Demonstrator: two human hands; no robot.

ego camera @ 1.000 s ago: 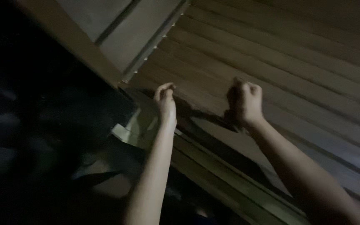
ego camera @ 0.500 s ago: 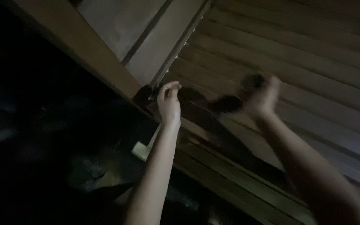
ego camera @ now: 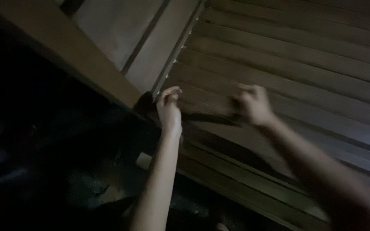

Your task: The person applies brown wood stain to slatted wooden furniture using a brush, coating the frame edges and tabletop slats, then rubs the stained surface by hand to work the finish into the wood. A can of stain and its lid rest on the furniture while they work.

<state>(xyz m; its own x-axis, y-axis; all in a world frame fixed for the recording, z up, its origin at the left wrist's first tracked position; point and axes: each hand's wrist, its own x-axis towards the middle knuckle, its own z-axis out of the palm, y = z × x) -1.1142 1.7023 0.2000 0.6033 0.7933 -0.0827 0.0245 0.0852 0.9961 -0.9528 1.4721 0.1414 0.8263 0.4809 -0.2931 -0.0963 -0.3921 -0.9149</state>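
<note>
Wooden slats [ego camera: 287, 55]: right hand [ego camera: 251, 105] shifted left, apparently blurred.

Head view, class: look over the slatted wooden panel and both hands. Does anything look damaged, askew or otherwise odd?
Nothing clearly stands out. The brown slatted wooden panel has even, parallel slats with no visible break. The left hand and the blurred right hand are raised at its lower slats. The scene is too dim to tell whether either hand grips anything.

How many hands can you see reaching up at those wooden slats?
2. The left hand is by the corner where the slats meet the wooden frame; the right hand, blurred, is further right against the slats.
</note>
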